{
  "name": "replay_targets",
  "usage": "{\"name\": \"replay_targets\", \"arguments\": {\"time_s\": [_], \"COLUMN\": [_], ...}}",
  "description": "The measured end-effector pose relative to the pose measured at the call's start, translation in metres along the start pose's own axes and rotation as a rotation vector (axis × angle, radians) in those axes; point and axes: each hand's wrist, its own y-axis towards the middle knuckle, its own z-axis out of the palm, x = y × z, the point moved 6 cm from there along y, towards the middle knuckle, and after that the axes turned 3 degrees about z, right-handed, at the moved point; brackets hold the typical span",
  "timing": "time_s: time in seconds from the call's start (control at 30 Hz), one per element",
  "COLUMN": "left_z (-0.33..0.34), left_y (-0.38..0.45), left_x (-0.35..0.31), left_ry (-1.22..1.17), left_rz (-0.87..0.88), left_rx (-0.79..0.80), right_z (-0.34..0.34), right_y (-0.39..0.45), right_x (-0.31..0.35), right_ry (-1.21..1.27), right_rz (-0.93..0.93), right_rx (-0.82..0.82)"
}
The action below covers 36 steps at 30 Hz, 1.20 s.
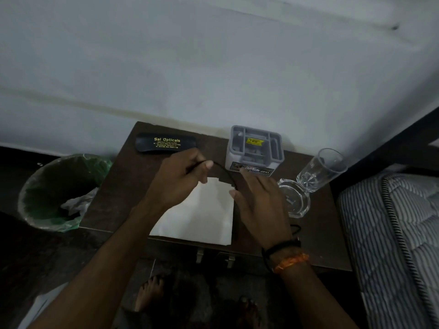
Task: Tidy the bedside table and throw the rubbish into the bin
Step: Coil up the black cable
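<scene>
A dark brown bedside table point(114, 186) stands against the wall. My left hand point(180, 181) pinches a thin black cable point(224, 170) above a white paper sheet point(202, 217) lying on the table. The cable arcs right and down to my right hand point(259, 205), whose fingers look straight and lie over the table beside the paper; whether it holds the cable I cannot tell. A bin point(57, 191) with a green liner and crumpled rubbish inside stands left of the table.
At the table's back lie a black spectacle case point(164, 144) and a grey organiser box point(255, 148). A glass ashtray point(295, 200) and a tall glass tumbler point(320, 169) stand at the right. A striped mattress point(389, 233) borders the table's right side.
</scene>
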Motion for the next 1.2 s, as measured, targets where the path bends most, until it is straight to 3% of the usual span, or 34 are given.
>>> {"name": "replay_targets", "arguments": {"time_s": [0.27,0.5,0.73,0.93,1.1,1.2], "left_z": [0.045,0.059,0.059,0.062,0.059,0.059], "left_y": [-0.011,-0.009,-0.003,0.0,0.0,-0.002], "left_x": [-0.018,-0.037,-0.031,-0.025,-0.022,-0.026], "left_ry": [-0.909,-1.342,-1.272,-1.212,-0.844,-0.809], "left_rz": [-0.394,-0.401,-0.294,-0.28,-0.161,-0.118], "left_rx": [0.225,0.332,0.229,0.117,0.051,0.045], "right_z": [-0.006,-0.007,0.003,-0.001,-0.007,-0.016], "right_y": [0.006,0.014,0.012,0.008,0.003,0.001], "right_x": [-0.006,-0.01,-0.002,0.011,0.012,0.01], "right_ry": [0.211,0.347,0.277,0.18,0.094,0.058], "right_rz": [0.035,0.069,0.056,-0.039,-0.105,-0.14], "right_rx": [-0.035,-0.043,0.125,0.166,0.218,0.227]}}
